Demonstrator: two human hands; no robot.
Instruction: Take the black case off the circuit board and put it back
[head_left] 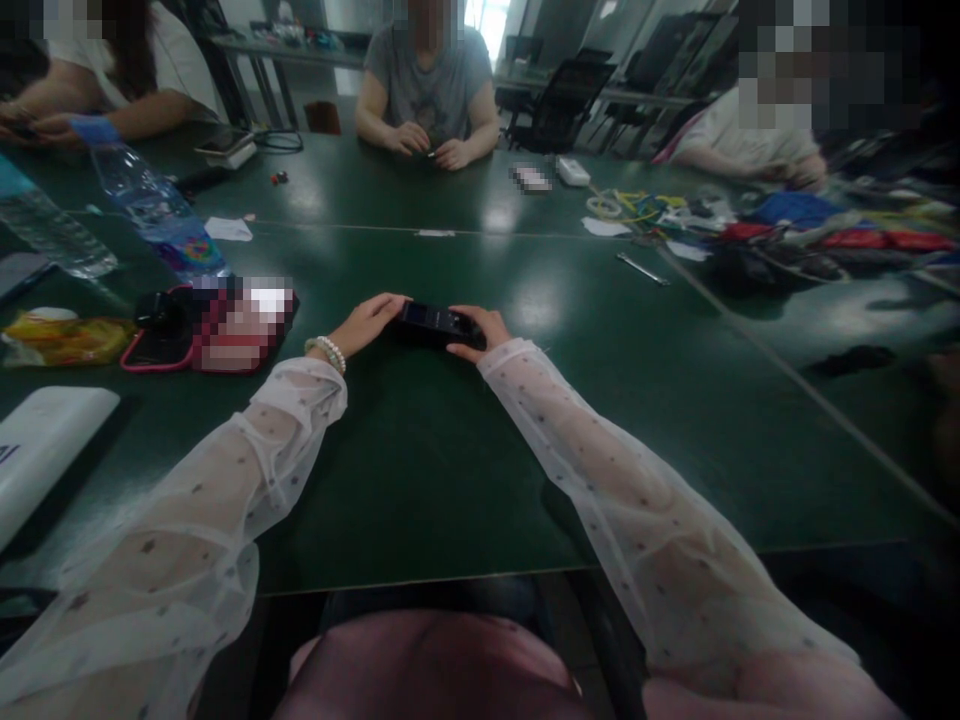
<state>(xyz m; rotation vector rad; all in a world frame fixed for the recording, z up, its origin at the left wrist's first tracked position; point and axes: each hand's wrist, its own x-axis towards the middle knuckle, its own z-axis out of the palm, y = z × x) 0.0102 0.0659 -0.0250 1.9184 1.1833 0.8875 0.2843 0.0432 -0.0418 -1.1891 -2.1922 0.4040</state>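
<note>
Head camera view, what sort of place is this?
Probably a shared workroom or office: people sit around a green table, a jumbled pile of things lies on it, and a black chair stands behind.

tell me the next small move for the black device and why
Probably tilt the black device slightly toward the wearer: the right grip holds one end, the left grip touches the other, and its dark face is hard to read from here.

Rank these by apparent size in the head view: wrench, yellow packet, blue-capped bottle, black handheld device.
1. Blue-capped bottle
2. Yellow packet
3. Black handheld device
4. Wrench

The wrench lies farther off than the device, so its real size is unsure.
</note>
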